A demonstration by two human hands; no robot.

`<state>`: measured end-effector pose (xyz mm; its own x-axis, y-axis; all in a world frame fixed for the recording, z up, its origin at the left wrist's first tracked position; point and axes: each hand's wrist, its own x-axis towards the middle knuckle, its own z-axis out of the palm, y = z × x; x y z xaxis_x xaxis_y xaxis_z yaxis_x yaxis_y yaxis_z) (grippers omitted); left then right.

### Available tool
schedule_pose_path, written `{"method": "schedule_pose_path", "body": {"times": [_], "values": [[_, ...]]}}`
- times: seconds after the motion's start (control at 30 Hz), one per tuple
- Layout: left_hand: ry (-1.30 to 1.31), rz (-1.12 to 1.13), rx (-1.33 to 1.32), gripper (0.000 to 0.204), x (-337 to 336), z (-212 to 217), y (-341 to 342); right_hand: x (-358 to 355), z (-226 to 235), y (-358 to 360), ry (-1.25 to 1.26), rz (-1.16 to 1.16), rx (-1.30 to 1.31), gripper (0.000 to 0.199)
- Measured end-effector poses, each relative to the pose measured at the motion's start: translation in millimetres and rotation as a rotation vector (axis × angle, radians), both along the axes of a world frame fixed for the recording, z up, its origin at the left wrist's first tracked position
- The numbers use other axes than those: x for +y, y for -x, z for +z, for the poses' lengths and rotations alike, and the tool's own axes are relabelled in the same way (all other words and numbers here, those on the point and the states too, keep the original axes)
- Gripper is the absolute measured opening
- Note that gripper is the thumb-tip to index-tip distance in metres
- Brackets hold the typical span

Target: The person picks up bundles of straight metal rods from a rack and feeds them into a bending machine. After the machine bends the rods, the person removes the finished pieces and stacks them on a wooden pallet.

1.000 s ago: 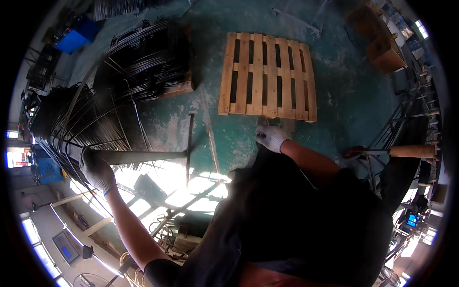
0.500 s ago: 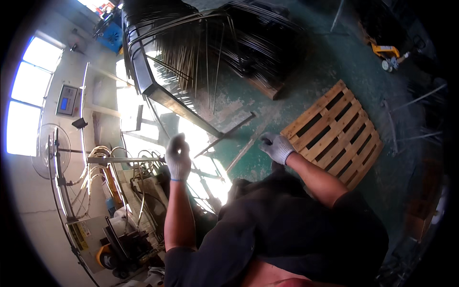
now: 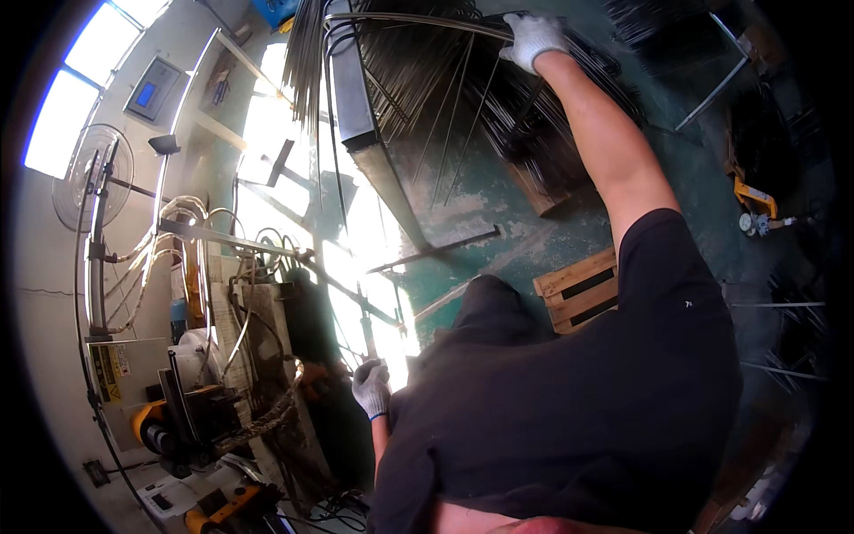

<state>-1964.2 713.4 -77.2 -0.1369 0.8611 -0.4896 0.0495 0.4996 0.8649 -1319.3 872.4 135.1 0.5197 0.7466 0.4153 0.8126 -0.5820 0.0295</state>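
My right hand (image 3: 536, 40), in a white knitted glove, reaches far forward with its fingers closed around the bent metal rods (image 3: 418, 17). These dark rods arch over the top of a metal stand (image 3: 352, 98), and their legs hang down. My left hand (image 3: 371, 389), gloved too, is low beside my body near the machine on the left. Its fingers are small in the glare, and whether they hold anything is unclear. Beyond the stand lies a large pile of dark rods (image 3: 525, 147).
A wooden pallet (image 3: 583, 289) lies on the green floor at right, partly behind my arm. A machine with cables (image 3: 258, 303) stands at left, near a fan (image 3: 92, 176) and a wall-mounted display box (image 3: 154, 89). A yellow pallet jack (image 3: 755, 198) is at far right.
My right hand has moved forward from near the pallet onto the bent rods. My left hand has dropped back toward my body. The view has shifted, and less of the pallet shows.
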Motion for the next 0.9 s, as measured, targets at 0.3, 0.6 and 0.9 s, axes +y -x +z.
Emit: {"method": "schedule_pose_path", "body": {"times": [0.3, 0.6, 0.9], "values": [[0.144, 0.224, 0.023, 0.017, 9, 16, -62, 52, 102, -16, 0.474, 0.318, 0.718, 0.074], [-0.025, -0.091, 0.235, 0.017, 36, 59, -168, 119, -47, -78, 0.087, 0.232, 0.338, 0.052], [0.136, -0.018, 0.338, 0.020, 2, 69, -180, 205, -26, 64, -0.003, 0.745, 0.491, 0.021]]}}
